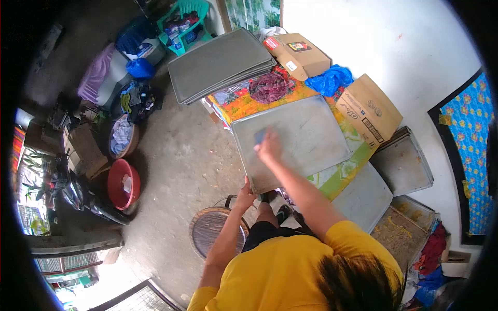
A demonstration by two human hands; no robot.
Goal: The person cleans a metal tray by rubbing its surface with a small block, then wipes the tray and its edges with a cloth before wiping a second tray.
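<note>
A large flat metal baking tray [311, 129] lies on a table with a colourful flowered cloth [332, 181]. My left hand [246, 197] grips the tray's near left edge, thumb up along the rim. Over the left half of the tray, my right hand [270, 147] presses a small blue-grey pad [260, 136] against its surface. The hand is slightly smeared by motion, and whether the pad is a sponge or a folded cloth I cannot tell. Beyond this tray, a stack of similar dark trays [220, 62] rests on the far end of the table.
Cardboard boxes [369, 110] and a blue plastic bag [330, 80] line the table's wall side. More trays [402, 160] lean at the right. A round wooden stool [215, 230] stands by my legs. On the floor at left are a red basin [123, 184] and a laundry basket [122, 136].
</note>
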